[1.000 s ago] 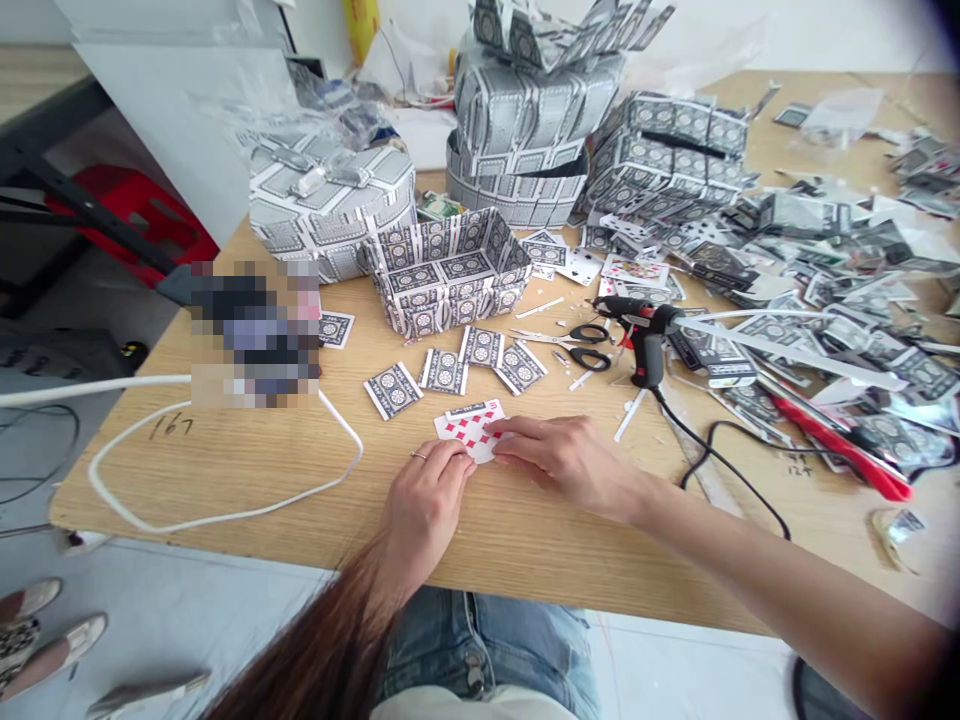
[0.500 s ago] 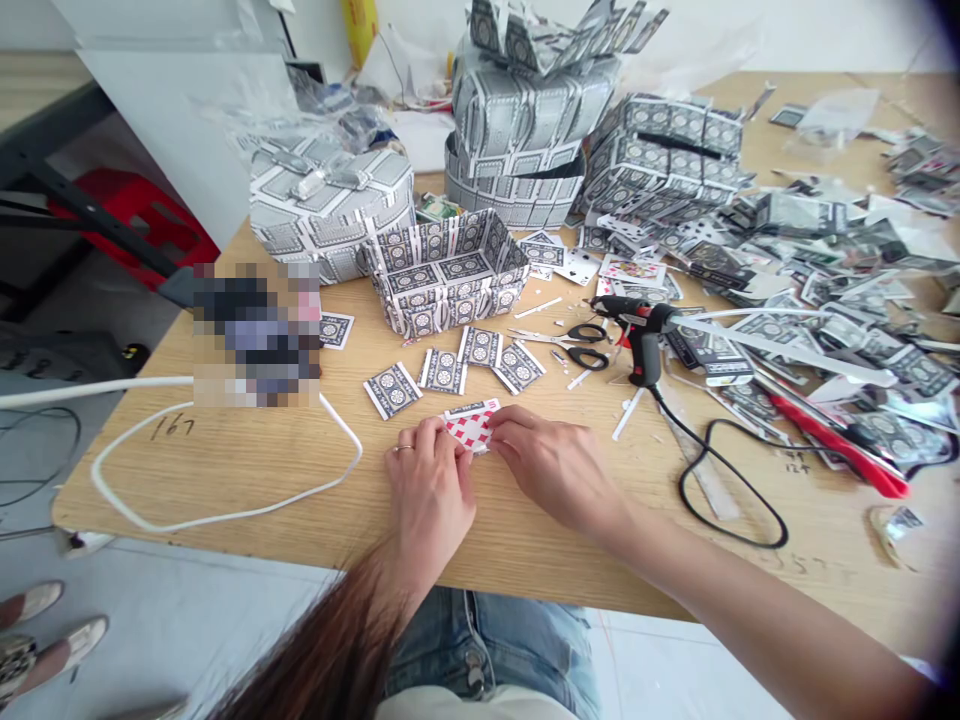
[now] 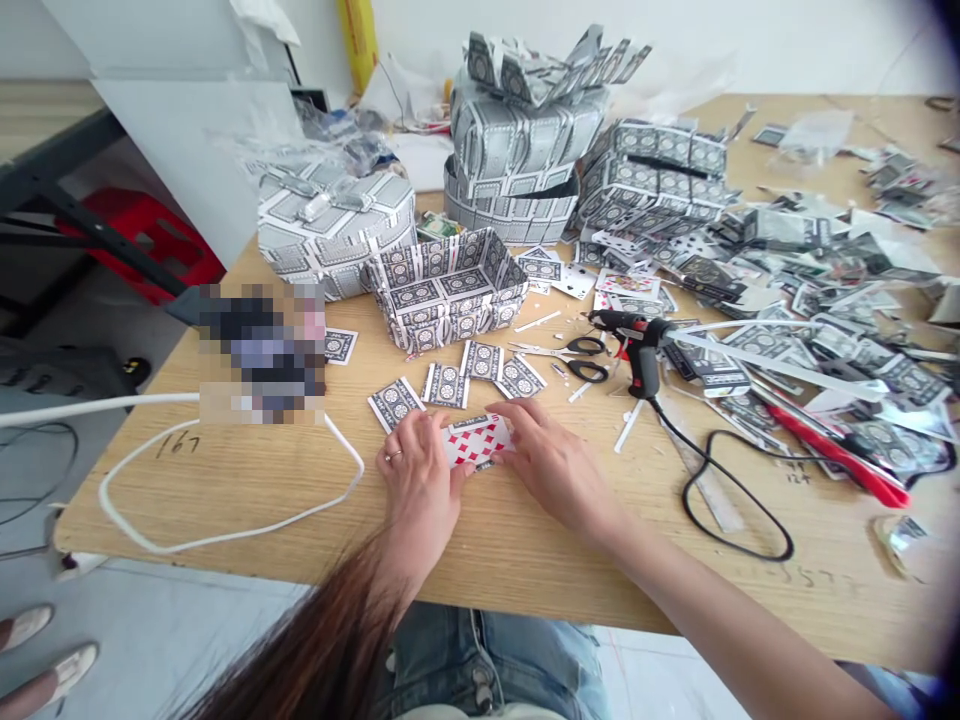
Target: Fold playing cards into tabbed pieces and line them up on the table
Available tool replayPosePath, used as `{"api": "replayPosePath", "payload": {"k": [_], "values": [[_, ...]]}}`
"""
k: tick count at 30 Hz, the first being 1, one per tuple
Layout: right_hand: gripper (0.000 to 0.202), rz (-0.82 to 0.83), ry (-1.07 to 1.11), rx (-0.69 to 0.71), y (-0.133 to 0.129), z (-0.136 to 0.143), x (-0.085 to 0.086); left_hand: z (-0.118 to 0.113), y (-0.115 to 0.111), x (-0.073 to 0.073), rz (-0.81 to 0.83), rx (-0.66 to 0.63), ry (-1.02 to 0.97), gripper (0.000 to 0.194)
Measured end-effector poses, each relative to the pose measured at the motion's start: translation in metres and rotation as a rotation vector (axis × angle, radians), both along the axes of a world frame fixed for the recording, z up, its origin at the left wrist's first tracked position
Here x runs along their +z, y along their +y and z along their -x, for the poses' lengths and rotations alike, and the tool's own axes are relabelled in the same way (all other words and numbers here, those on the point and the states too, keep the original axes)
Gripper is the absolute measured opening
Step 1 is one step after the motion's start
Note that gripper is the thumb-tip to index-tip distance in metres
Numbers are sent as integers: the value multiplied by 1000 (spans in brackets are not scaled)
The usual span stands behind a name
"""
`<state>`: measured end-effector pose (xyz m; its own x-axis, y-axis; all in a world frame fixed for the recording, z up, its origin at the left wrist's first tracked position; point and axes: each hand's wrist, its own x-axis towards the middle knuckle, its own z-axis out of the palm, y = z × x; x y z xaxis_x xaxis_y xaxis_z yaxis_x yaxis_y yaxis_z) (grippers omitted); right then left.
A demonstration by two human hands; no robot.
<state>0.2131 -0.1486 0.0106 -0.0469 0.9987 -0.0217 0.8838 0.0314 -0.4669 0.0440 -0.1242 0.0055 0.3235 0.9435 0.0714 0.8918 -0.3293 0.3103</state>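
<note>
A playing card (image 3: 477, 442) with red diamonds faces up near the front of the table, its long edges folded over. My left hand (image 3: 421, 470) grips its left end, fingers closed, a ring on one finger. At the other end my right hand (image 3: 551, 462) pinches the card between thumb and fingers. Just beyond lie several folded cards with patterned backs, one of them a card (image 3: 396, 403) close to my left fingers. Behind these stands an open basket (image 3: 454, 318) made of folded cards.
Scissors (image 3: 566, 350) and a black glue gun (image 3: 637, 345) with a looping cord lie to the right, beside a red-handled tool (image 3: 832, 450) and a heap of cards (image 3: 810, 260). Finished card boxes (image 3: 337, 230) stand behind. A white cable (image 3: 225, 540) loops at left.
The card between my hands now shows more of its face, and my right hand has shifted slightly right. The whole view has dipped a little in the frame.
</note>
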Motion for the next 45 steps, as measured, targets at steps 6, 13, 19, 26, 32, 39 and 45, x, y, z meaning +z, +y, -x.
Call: {"api": "replayPosePath", "payload": {"k": [6,13,19,26,32,39,45], "values": [[30,-126,-178,267,10,-12,-3,0,-5,-3,-98,-121,48,39],[30,-153,-159,349,7,-16,-4,9,-8,-13,-176,-227,0,34],[39,-223,84,354,-8,-16,-11,12,-4,-12,-24,-260,-238,54],[43,-288,208,458,-9,-15,3,16,29,25,425,-416,-452,24],[65,-292,598,215,1,-23,19,4,39,21,715,-174,-960,28],[40,11,989,-25,21,-24,21,-12,43,28,932,74,-1229,39],[45,80,986,-119,25,-25,9,-14,66,27,959,-136,-1061,41]]}}
